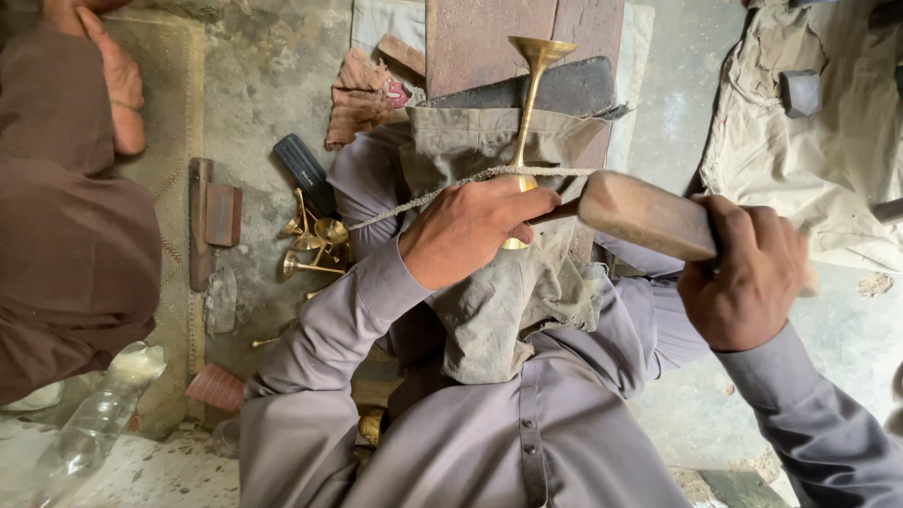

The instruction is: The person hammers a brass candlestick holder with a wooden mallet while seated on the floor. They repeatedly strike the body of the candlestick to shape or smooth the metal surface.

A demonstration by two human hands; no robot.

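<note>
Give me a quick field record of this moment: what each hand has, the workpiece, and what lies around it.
left hand: closed around the stem of the brass goblet, low down
right hand: holds the wooden handle of the long file
file: lies across the goblet stem
goblet: upright, cup end away from the person, against a dark pad
lap: covered by a grey cloth
floor, left: pile of brass pieces
far left: another person's sleeve
</note>
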